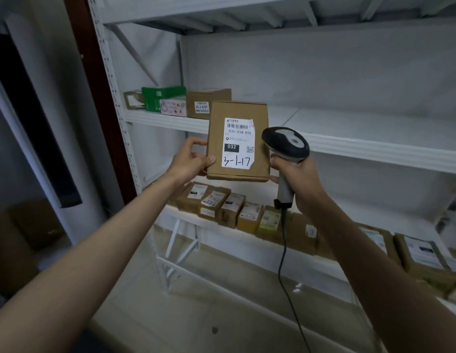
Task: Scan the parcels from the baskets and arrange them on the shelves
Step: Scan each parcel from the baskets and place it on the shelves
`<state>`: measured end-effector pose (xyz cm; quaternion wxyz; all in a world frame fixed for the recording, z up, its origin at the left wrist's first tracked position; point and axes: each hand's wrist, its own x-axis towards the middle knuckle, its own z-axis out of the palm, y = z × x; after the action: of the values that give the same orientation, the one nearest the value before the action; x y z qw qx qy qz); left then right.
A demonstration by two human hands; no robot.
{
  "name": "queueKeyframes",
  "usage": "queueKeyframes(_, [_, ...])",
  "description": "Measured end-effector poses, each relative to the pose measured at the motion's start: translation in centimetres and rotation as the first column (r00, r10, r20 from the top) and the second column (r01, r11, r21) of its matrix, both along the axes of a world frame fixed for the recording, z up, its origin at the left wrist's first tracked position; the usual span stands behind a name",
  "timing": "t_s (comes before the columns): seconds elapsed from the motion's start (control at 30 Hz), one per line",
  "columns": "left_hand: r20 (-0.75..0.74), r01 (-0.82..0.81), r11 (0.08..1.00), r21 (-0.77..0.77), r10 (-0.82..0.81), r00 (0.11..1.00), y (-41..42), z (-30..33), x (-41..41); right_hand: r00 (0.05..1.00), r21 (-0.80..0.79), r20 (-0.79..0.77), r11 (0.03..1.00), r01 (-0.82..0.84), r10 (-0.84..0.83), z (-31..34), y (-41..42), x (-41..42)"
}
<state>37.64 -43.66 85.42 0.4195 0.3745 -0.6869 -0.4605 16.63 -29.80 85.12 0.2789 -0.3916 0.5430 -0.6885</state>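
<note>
Fingers: left hand [190, 159] curls round the left edge of the parcel [238, 141], thumb on the front face near the lower left corner, the other fingers behind it; right hand [293, 174] wraps round the handle of the scanner [286, 151], one fingertip reaching to the parcel's lower right corner.
Parcel: flat brown cardboard box, held upright in the air in front of the shelving, between the two hands, its face turned to the camera.
Label [238, 142]: white, stuck on the parcel's front; printed barcode at top, "032-038 E01" below it, a black block reading "032", a small QR code, and "3-1-17" handwritten along the bottom.
Scanner: grey and black handheld unit, head just right of the parcel and level with the label, touching or nearly touching the box's right edge; its black cable [285, 250] hangs down from the handle.
Middle shelf [374, 146]: white; at its left end stand a green box [162, 96], a pink-printed box [173, 107] and a brown carton [207, 103] with a label, all behind the held parcel.
Lower shelf [216, 225]: a row of brown labelled parcels [232, 208] set side by side, running to the right edge of view.
Upright [112, 103]: white perforated post of the rack, left of the left hand.
</note>
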Motion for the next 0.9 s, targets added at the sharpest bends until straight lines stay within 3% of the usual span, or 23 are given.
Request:
queueKeyframes(0.57, [-0.047,-0.099,0.983,-0.155,0.092,0.995,-15.7,7.5,-8.2,0.999,-0.096,0.042,0.995,-0.005,0.009,6.4,-13.1,-4.1])
queueKeyframes(0.77, [0.008,-0.057,0.977,-0.205,0.06,0.998,-19.6,9.1,-10.1,0.999,-0.046,-0.033,0.999,0.02,-0.021,8.3,-17.6,-5.9])
queueKeyframes(0.9, [0.147,-0.001,0.965,-0.263,0.041,0.988,-21.6,8.2,-10.4,0.999,0.012,-0.04,1.0,0.014,-0.013,8.2,-19.8,-6.5])
